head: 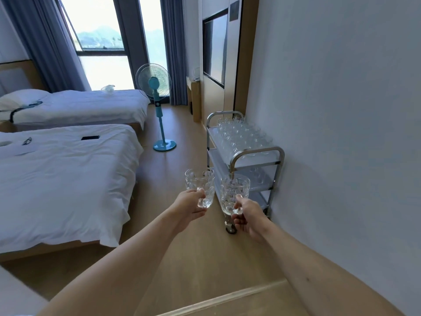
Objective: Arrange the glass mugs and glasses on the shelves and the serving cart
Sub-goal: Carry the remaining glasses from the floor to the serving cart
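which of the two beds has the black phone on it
The nearer bed, closest to the camera; the black phone lies on its white cover. The far bed by the window has none.

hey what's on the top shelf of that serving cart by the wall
The serving cart's top shelf is packed with rows of clear glasses. Their exact count is unclear, since they overlap and blur together.

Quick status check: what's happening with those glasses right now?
Left hand grips one glass mug; right hand grips another mug. Serving cart ahead, top shelf crowded with glasses. Floor path clear.
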A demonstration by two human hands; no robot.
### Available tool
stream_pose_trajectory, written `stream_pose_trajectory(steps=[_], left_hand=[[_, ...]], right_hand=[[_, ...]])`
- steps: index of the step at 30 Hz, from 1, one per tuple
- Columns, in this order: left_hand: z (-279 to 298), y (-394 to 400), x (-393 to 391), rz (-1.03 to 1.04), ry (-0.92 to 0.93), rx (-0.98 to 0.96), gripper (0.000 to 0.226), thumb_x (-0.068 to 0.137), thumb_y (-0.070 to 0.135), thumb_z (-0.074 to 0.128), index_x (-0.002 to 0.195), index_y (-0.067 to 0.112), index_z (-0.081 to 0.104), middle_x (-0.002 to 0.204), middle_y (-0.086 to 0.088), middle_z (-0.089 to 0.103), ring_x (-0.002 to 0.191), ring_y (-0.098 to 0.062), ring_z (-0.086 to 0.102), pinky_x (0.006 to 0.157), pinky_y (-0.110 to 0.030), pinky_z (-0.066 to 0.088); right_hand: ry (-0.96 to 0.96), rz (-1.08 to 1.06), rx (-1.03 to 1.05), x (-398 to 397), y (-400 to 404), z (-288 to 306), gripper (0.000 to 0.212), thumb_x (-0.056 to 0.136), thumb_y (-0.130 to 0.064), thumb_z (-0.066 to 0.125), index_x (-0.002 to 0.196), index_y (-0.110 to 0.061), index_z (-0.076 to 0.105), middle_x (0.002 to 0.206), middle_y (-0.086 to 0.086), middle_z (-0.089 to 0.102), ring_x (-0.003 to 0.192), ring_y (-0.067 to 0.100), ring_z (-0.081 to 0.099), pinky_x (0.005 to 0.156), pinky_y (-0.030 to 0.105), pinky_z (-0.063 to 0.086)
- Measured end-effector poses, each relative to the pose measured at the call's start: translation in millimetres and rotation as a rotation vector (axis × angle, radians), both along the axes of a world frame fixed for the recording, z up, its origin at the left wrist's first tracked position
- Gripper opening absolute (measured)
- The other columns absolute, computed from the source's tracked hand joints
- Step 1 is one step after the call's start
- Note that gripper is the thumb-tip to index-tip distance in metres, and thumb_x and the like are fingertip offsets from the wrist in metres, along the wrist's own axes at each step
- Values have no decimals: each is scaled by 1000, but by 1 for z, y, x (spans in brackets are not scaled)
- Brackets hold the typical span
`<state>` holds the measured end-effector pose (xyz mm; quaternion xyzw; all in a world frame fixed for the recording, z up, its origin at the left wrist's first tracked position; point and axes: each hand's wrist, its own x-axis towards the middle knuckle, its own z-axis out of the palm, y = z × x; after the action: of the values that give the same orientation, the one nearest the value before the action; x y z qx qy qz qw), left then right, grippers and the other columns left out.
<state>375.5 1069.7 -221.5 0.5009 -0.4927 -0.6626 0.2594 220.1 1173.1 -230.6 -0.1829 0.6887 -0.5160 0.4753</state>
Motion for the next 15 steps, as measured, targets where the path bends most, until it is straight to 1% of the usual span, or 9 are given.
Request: stream_pose_trajectory(steps=[3,7,12,15], left_hand=[[0,-33,-31,-2,11,-3,17,103,26,56,103,11,63,108,-6,61,77,-24,62,88,-39,58],[0,-68,-64,-13,1,-2,18,104,26,54,103,11,63,110,-8,60,82,-27,62,88,-39,58],[-2,-105,-91,-23,-6,19,19,104,26,54,99,11,62,109,-8,60,87,-29,61,87,-38,58],[-6,-128,-103,-32,-9,31,19,104,27,54,101,11,63,108,-7,60,88,-29,61,89,-38,58]], right_hand=[[-16,-15,1,-29,-34,2,35,105,-39,46,89,-9,51,69,11,53,52,17,45,46,25,39],[-13,-12,3,-61,-70,4,35,105,-40,46,90,-9,51,69,10,53,53,16,45,48,26,41],[-29,-39,2,-83,-103,5,33,105,-40,45,92,-10,52,67,7,52,55,16,46,50,26,41],[-42,-64,3,-91,-121,3,32,106,-38,45,92,-10,52,68,8,52,57,16,45,51,26,40]])
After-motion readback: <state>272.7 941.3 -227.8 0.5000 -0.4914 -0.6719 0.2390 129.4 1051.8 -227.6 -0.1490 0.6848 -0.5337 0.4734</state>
